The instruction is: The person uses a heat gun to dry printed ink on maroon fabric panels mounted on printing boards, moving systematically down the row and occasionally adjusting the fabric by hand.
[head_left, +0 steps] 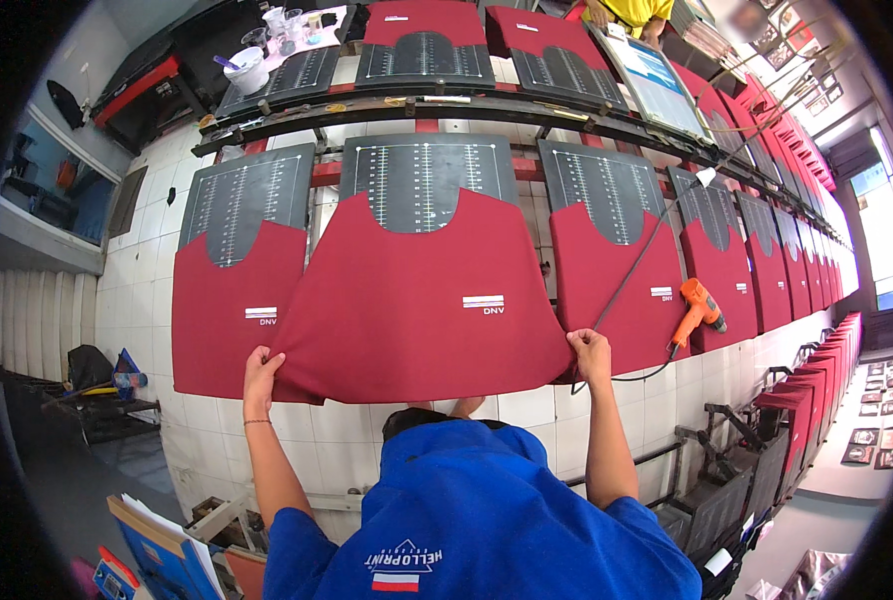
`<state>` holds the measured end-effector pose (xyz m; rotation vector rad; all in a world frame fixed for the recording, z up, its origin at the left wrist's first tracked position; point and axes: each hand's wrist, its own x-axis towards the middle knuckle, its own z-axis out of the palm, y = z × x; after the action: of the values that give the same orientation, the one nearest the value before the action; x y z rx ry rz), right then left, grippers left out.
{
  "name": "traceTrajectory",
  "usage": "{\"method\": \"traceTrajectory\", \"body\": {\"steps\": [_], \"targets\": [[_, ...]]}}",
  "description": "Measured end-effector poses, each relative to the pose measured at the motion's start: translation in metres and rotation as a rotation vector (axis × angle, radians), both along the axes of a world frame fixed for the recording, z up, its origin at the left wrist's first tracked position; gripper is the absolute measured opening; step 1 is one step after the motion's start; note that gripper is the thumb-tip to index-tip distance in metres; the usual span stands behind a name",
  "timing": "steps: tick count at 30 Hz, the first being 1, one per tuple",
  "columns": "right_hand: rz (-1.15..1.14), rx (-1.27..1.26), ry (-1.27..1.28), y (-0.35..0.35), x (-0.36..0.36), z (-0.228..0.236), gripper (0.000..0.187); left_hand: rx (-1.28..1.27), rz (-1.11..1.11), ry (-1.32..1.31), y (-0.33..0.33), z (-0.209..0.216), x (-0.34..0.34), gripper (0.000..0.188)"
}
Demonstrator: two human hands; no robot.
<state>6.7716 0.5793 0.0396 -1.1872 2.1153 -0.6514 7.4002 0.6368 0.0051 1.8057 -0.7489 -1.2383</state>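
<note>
A dark red shirt panel [417, 300] with a small white print stretches between my hands, its curved neckline lying over a black printing board [429, 165] with white ruled marks. My left hand [262, 375] pinches the panel's near left corner. At the near right corner, my right hand [592, 355] is closed on the fabric. The held panel spreads wide toward me, its near edge sagging a little between the corners. Beside it lie similar panels on their own boards, one to the left [237, 310] and one to the right [617, 280].
An orange heat gun [699, 308] with a dark cable rests on boards at the right. A framed printing screen [657, 80] stands beyond the metal rail [417, 104]. Far left are a white tub [248, 72] and cups. Another person's yellow sleeve [635, 10] shows at the top.
</note>
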Motion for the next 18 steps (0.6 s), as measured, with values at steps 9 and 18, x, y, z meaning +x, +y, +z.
{"method": "traceTrajectory", "body": {"steps": [9, 18], "targets": [[0.057, -0.213, -0.124, 0.018, 0.041, -0.037, 0.054, -0.390, -0.226, -0.460, -0.002, 0.011, -0.122, 0.051], [-0.159, 0.338, -1.366, 0.053, 0.055, -0.108, 0.101, 0.270, 0.100, 1.052, 0.034, -0.167, -0.123, 0.081]]}}
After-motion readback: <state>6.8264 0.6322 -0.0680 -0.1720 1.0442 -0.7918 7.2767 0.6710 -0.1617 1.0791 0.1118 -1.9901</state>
